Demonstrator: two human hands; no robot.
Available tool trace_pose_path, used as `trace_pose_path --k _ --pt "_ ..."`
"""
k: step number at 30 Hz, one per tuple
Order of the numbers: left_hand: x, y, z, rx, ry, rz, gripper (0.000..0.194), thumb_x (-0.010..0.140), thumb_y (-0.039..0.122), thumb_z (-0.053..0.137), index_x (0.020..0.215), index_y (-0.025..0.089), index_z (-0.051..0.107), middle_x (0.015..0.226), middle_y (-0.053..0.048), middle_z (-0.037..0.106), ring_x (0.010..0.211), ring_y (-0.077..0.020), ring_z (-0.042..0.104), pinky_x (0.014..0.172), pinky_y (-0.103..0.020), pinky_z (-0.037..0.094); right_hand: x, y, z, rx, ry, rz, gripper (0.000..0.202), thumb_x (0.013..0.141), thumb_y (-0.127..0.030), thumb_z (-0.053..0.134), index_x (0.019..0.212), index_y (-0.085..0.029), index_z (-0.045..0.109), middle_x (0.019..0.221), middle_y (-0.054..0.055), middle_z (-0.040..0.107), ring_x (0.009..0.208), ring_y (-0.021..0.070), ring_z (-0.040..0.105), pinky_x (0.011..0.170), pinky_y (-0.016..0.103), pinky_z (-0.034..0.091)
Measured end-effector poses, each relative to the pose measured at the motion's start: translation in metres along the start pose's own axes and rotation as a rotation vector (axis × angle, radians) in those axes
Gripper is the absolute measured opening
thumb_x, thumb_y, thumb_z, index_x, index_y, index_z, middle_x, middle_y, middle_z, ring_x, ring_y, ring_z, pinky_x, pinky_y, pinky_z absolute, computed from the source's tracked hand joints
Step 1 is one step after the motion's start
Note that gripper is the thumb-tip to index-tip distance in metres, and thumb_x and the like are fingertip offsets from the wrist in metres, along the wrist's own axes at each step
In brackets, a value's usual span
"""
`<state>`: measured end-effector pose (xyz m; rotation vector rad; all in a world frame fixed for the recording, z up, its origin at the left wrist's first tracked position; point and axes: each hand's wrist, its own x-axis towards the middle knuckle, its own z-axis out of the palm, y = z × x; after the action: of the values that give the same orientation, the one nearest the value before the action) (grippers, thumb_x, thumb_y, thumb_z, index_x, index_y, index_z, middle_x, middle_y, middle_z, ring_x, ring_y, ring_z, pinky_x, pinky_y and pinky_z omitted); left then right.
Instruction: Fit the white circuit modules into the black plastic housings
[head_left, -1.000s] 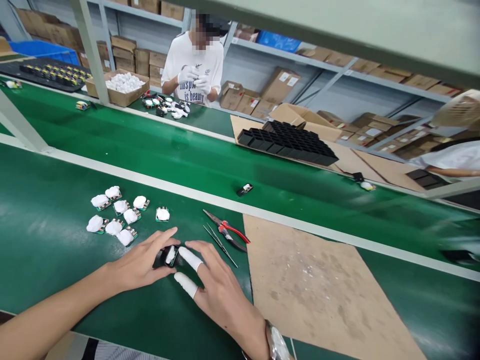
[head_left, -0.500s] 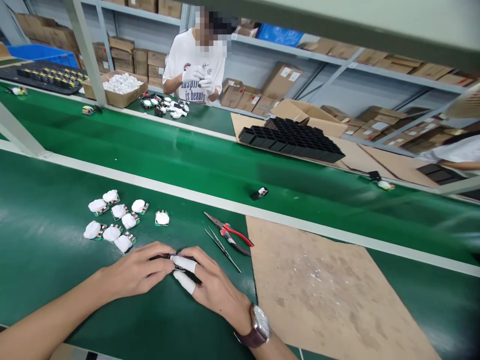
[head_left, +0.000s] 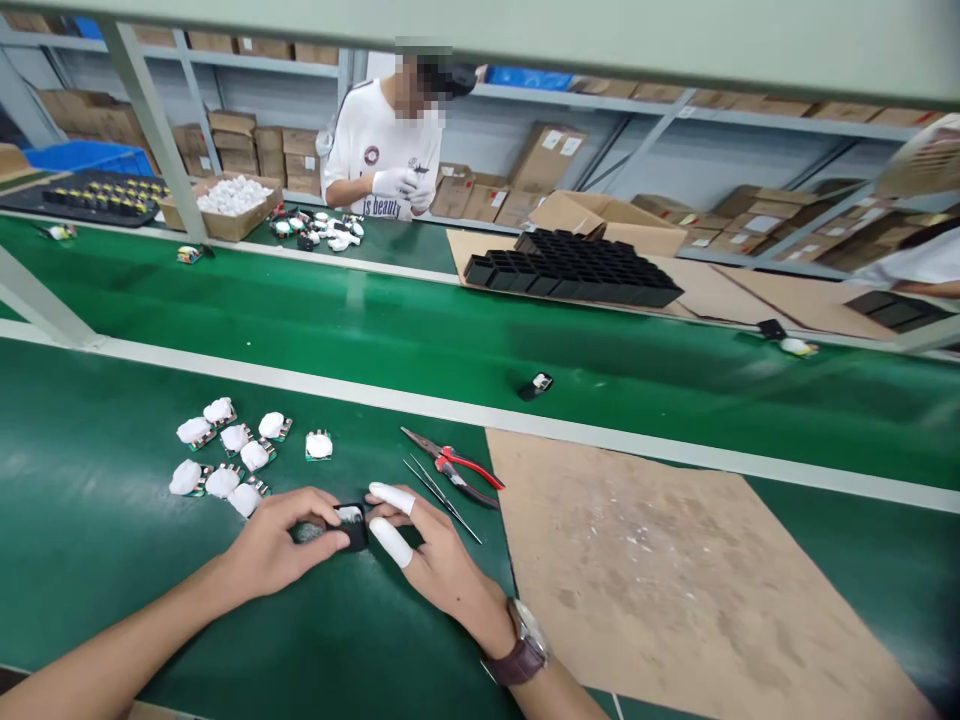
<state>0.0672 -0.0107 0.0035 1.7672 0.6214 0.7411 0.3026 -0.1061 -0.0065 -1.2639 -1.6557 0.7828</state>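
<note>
Casing [head_left: 359, 534] appears light and rigid; we pinch its sides with left fingers [head_left: 328, 545], right fingers [head_left: 391, 541] part-open, empty alongside.

Low centre, the left hand [head_left: 281, 545] pinches with bent fingers; the right hand [head_left: 442, 565], two fingertips [head_left: 391, 542] white-sheathed, hovers alongside, palm down.

Pliers [head_left: 444, 461] and tweezers [head_left: 442, 499] lie just beyond and right of fingers [head_left: 391, 541]. Stained cardboard sheet [head_left: 637, 580] farther right of fingers. Far beyond fingers, past green belt [head_left: 337, 330]: co-worker [head_left: 382, 140] in white gloves, open box [head_left: 241, 227] of white pieces, blue bin [head_left: 90, 158], shelves [head_left: 600, 101] with cartons [head_left: 547, 158].
</note>
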Motion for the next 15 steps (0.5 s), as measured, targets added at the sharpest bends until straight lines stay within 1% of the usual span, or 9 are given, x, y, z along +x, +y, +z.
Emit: trace_pose_path --k 2,3,4,5,7,9,12,13,15 --pt "0.006 0.006 -0.005 -0.267 0.128 -0.249 0.019 0.089 0.035 0.083 0.090 0.020 0.071 0.084 -0.004 0.077 0.074 -0.0182 0.074 0.069 -0.030 0.064 -0.003 0.002 0.001 -0.043 -0.003 -0.001 0.035 0.108 -0.027 0.054 0.143 -0.027 0.056 0.122 0.007 0.070 0.100 0.0167 0.074 0.093 0.032 0.062" --pt "0.011 0.009 -0.010 -0.367 0.175 -0.330 0.024 0.088 0.040 0.084 0.088 0.020 0.070 0.079 -0.003 0.076 0.069 -0.0173 0.073 0.066 -0.030 0.063 -0.004 0.002 0.002 -0.075 -0.010 -0.022 0.033 0.107 -0.026 0.055 0.140 -0.027 0.058 0.121 0.007 0.070 0.099 0.0169 0.073 0.091 0.032 0.061" --pt "0.018 0.011 -0.016 -0.412 0.212 -0.369 0.029 0.086 0.043 0.084 0.087 0.019 0.069 0.079 -0.003 0.075 0.068 -0.0175 0.073 0.065 -0.031 0.064 -0.005 0.002 0.003 -0.109 -0.013 -0.046 0.032 0.107 -0.025 0.055 0.138 -0.026 0.059 0.120 0.007 0.070 0.097 0.0170 0.073 0.089 0.032 0.061" --pt "0.026 0.013 -0.024 -0.376 0.250 -0.363 0.032 0.085 0.046 0.084 0.086 0.018 0.069 0.080 -0.004 0.076 0.069 -0.0185 0.073 0.066 -0.032 0.064 -0.005 0.002 0.004 -0.142 -0.014 -0.069 0.031 0.106 -0.024 0.054 0.137 -0.025 0.060 0.120 0.008 0.070 0.096 0.0173 0.073 0.088 0.032 0.061" --pt "0.048 0.014 -0.045 -0.145 0.331 -0.267 0.037 0.085 0.051 0.082 0.085 0.017 0.069 0.084 -0.007 0.077 0.072 -0.0210 0.075 0.068 -0.036 0.065 -0.006 0.002 0.005 -0.201 -0.013 -0.108 0.030 0.106 -0.022 0.053 0.134 -0.025 0.061 0.122 0.009 0.069 0.097 0.0184 0.073 0.087 0.032 0.061" --pt "0.078 0.012 -0.071 0.131 0.411 -0.162 0.036 0.087 0.051 0.079 0.085 0.017 0.070 0.085 -0.008 0.076 0.077 -0.0229 0.075 0.075 -0.040 0.065 -0.005 0.003 0.006 -0.242 0.000 -0.147 0.030 0.106 -0.019 0.051 0.133 -0.024 0.062 0.122 0.009 0.069 0.101 0.0193 0.073 0.090 0.032 0.061" --pt "0.127 0.007 -0.117 0.368 0.513 -0.096 0.027 0.085 0.041 0.084 0.083 0.017 0.070 0.095 -0.007 0.074 0.092 -0.0234 0.073 0.090 -0.041 0.062 -0.004 0.009 0.005 -0.281 0.042 -0.233 0.032 0.105 -0.017 0.050 0.133 -0.024 0.064 0.123 0.010 0.070 0.105 0.0187 0.074 0.094 0.028 0.061" --pt "0.141 0.004 -0.131 0.436 0.541 -0.092 0.024 0.088 0.038 0.082 0.085 0.016 0.071 0.101 -0.008 0.074 0.096 -0.0234 0.072 0.094 -0.042 0.061 -0.004 0.013 0.005 -0.292 0.063 -0.267 0.032 0.105 -0.017 0.050 0.133 -0.024 0.064 0.123 0.011 0.071 0.107 0.0183 0.074 0.095 0.027 0.060" --pt "0.158 -0.002 -0.154 0.552 0.563 -0.096 0.022 0.099 0.035 0.073 0.108 0.015 0.071 0.115 -0.009 0.072 0.103 -0.0232 0.070 0.093 -0.044 0.060 -0.005 0.020 0.005 -0.309 0.089 -0.334 0.034 0.103 -0.017 0.051 0.133 -0.024 0.065 0.123 0.010 0.073 0.108 0.0174 0.075 0.096 0.022 0.059"
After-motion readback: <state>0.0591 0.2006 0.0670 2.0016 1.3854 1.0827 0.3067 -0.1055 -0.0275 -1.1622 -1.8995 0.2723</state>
